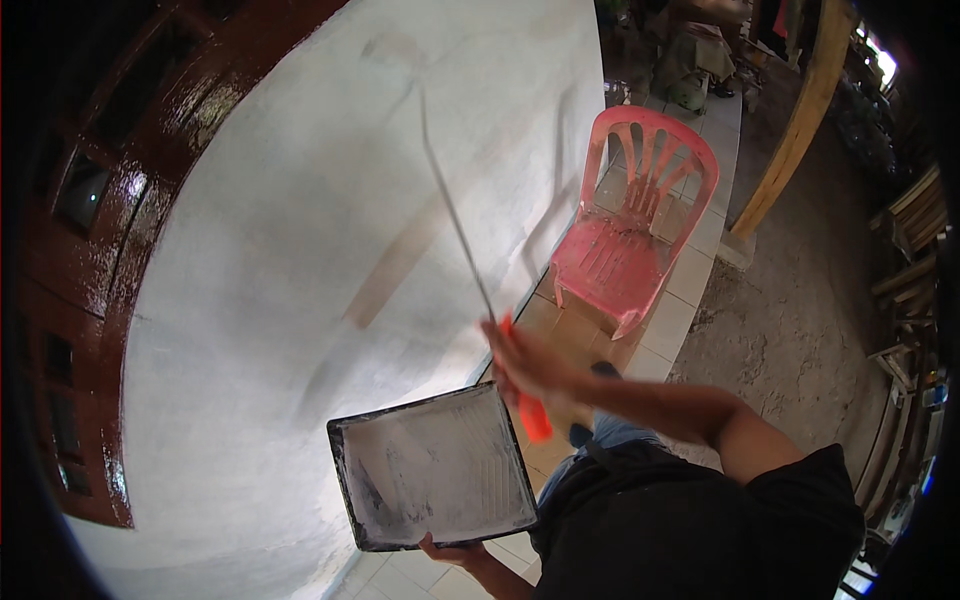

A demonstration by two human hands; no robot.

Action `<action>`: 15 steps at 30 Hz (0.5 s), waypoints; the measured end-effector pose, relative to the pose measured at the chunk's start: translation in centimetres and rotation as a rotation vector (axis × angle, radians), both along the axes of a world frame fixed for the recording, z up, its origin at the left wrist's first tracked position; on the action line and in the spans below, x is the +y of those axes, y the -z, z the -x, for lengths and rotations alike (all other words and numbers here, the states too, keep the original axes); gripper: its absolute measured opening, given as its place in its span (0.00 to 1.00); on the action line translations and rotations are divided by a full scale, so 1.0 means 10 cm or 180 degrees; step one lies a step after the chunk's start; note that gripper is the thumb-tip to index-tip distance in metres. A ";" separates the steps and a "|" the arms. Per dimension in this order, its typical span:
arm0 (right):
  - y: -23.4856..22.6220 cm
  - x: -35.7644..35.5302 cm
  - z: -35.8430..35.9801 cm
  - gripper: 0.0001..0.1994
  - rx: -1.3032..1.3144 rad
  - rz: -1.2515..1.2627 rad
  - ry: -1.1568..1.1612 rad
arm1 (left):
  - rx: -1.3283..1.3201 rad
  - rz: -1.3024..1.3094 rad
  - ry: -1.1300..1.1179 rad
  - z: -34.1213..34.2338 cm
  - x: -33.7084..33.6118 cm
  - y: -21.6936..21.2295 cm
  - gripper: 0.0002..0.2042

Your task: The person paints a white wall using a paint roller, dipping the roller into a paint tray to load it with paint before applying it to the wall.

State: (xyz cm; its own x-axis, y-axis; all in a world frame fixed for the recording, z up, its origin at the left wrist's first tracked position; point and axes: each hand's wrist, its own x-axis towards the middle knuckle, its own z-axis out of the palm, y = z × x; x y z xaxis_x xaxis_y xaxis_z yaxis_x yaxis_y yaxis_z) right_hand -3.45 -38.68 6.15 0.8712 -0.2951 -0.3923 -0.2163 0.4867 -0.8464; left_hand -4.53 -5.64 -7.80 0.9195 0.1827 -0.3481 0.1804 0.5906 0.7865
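My right hand (522, 362) is closed round the orange handle of a paint roller (536, 418). Its thin metal rod runs up and to the left toward the white wall (260, 260). The roller head is a pale blur near the top of the wall, so its contact with the surface cannot be made out. Below, my left hand (455, 552) grips the near rim of a black-edged paint tray (430, 465). Whitish paint coats the tray's inside, with ridges on its right part. The tray is held up close to the wall, left of my body.
A red plastic chair (625, 245), spotted with paint, stands on the tiled walkway beside the wall. A wooden post (795, 130) rises beyond it at the right. Glossy brown woodwork (110, 270) borders the wall on the left. Stacked wood (910, 290) lies at far right.
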 end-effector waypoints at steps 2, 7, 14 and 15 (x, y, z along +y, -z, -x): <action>0.13 0.22 0.29 0.25 0.0012 0.0337 -0.0568 | -0.0105 0.0060 0.0207 0.05 -0.12 -0.08 0.36; 0.19 -0.14 0.52 0.24 0.0109 0.0040 -0.0349 | -0.0064 -0.0026 0.0144 0.10 -0.36 -0.13 0.33; 0.13 -1.03 0.15 0.25 -0.0269 0.0378 0.0255 | 0.0182 -0.0431 -0.0048 0.18 -0.39 0.13 0.33; 0.16 -0.97 0.16 0.25 -0.0263 0.0365 0.0251 | 0.0149 -0.0421 -0.0165 0.18 -0.43 0.17 0.32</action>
